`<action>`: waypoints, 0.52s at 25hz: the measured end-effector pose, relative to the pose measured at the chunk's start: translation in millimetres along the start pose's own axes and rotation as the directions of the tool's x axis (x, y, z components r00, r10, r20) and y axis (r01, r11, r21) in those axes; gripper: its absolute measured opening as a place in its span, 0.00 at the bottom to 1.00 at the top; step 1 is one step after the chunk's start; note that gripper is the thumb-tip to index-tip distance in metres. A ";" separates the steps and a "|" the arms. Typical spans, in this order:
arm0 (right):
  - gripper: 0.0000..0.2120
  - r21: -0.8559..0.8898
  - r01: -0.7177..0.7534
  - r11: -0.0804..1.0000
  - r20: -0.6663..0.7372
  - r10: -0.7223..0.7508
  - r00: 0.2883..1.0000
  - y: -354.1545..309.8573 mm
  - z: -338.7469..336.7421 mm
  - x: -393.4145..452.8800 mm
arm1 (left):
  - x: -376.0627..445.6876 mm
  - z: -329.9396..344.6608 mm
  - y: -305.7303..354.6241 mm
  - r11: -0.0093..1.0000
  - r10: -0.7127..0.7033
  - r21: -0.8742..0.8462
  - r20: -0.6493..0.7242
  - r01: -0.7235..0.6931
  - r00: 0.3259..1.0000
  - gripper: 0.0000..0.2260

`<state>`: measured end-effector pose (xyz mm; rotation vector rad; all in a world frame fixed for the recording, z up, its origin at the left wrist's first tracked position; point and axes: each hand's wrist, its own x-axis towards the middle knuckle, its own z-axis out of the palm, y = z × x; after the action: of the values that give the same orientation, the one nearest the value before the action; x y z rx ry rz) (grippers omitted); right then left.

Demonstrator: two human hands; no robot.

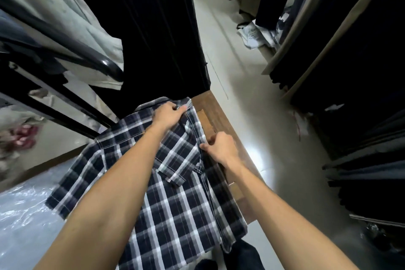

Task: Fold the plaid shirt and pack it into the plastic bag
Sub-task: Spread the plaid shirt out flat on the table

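Observation:
The navy-and-white plaid shirt (166, 193) lies spread on a wooden table (215, 112), collar at the far end. My left hand (168, 115) pinches the fabric at the collar and shoulder near the far edge. My right hand (221, 148) grips the shirt's right edge, where the sleeve is folded in over the body. A clear plastic bag (24, 210) lies flat on the table to the left of the shirt, partly under it.
A black clothes rack (72, 55) with pale garments stands at the left, and a dark hanging garment (157, 28) is behind the table. An aisle of pale floor (252, 98) runs along the right, lined by racks of dark clothing (350, 61).

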<state>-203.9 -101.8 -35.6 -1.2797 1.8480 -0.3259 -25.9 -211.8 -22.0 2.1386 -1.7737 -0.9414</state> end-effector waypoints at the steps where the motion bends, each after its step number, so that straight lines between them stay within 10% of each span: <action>1: 0.17 -0.009 -0.006 1.000 0.018 0.006 1.000 0.7 0.8 6.1 | 9.0 2.9 1.2 1.000 -0.024 0.010 -0.004 0.024 1.000 0.18; 8: 0.16 0.046 -0.047 0.998 0.273 0.033 0.961 -8.5 -23.5 36.6 | 28.1 4.8 6.4 0.990 -0.118 -0.074 0.048 0.121 0.992 0.08; 13: 0.12 -0.075 0.052 0.996 0.129 -0.042 0.991 -18.7 -26.9 47.3 | 28.4 9.3 4.1 0.985 -0.090 -0.147 0.014 0.092 0.996 0.08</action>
<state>-218.0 -157.3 -30.7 -1.3678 1.7394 -0.1937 -32.6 -237.4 -36.6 2.1401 -1.5676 -1.0687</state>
